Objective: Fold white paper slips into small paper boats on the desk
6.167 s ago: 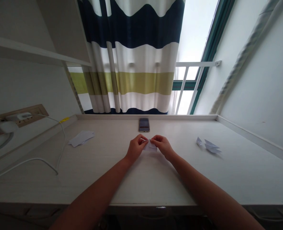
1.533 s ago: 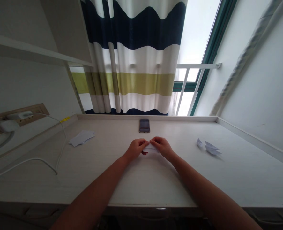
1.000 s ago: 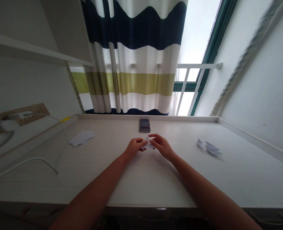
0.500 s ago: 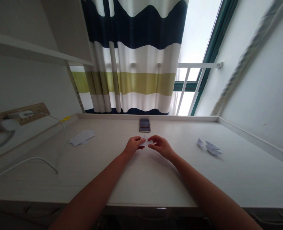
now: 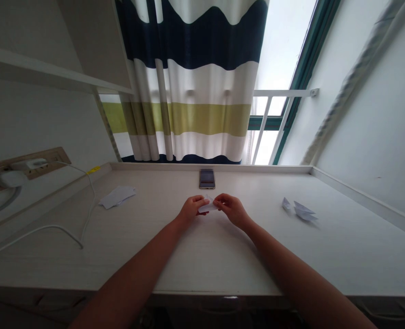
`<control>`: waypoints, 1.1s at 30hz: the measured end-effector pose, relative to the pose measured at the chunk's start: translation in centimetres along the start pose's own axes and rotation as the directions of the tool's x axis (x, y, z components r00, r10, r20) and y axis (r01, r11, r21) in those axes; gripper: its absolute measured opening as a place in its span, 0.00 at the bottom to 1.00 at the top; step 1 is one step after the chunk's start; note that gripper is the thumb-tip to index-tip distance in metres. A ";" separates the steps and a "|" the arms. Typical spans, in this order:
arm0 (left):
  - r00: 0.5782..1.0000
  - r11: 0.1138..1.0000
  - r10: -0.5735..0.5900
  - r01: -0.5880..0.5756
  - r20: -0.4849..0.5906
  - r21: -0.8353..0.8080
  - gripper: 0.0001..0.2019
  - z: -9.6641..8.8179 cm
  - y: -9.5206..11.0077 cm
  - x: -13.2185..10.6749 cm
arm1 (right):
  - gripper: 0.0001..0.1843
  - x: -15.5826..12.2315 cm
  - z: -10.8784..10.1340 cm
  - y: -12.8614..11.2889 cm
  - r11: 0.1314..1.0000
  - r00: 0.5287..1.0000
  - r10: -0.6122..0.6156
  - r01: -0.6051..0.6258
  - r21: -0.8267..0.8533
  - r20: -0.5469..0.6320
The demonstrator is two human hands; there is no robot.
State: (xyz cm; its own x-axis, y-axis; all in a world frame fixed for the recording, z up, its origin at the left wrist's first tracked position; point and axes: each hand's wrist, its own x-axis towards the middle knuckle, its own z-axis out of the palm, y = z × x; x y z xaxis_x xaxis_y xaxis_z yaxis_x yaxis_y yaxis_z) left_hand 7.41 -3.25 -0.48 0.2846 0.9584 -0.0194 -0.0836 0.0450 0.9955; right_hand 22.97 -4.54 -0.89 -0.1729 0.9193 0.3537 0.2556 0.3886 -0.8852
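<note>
Between my two hands is a small folded piece of white paper (image 5: 207, 207), held just above the desk with a pointed tip upward. My left hand (image 5: 192, 206) is closed on its left side, thumb on the near face and fingers behind. At its right edge my right hand (image 5: 230, 208) pinches the paper between thumb and forefinger. Parts of the paper are hidden behind the fingers, and its exact folds are too small to make out.
A phone (image 5: 207, 178) lies beyond my hands. White paper sheets (image 5: 117, 197) lie on the left, near a white cable (image 5: 92, 201) from the wall sockets (image 5: 27, 167). Folded paper pieces (image 5: 304, 211) rest to the right. The desk (image 5: 202, 256) has a raised back edge.
My right thumb and forefinger have closed together on the paper's right edge, slightly higher than before. The paper has tilted a little, and the left hand has barely moved.
</note>
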 end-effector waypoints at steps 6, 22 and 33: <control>0.998 0.999 -0.009 0.011 0.062 -0.031 0.13 0.0 -0.4 0.2 | 0.13 -0.1 0.1 -0.3 0.999 0.998 -0.036 0.034 -0.042 -0.047; 0.999 0.999 0.028 -0.029 0.030 0.030 0.16 0.1 -0.1 0.0 | 0.13 0.2 0.1 0.1 0.998 0.990 -0.021 0.029 0.054 -0.139; 0.998 0.998 -0.027 0.030 0.058 -0.059 0.18 -0.1 -0.2 0.1 | 0.13 0.5 -0.2 0.3 0.976 0.988 -0.002 0.035 0.216 -0.153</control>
State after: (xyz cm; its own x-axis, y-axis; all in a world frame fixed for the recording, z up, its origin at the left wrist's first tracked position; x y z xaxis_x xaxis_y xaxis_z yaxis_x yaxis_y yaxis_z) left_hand 7.36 -3.13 -0.71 0.3421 0.9388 -0.0406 -0.1309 0.0904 0.9873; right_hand 23.15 -3.97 -0.88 -0.0255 0.9172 0.3976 0.0382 0.3983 -0.9165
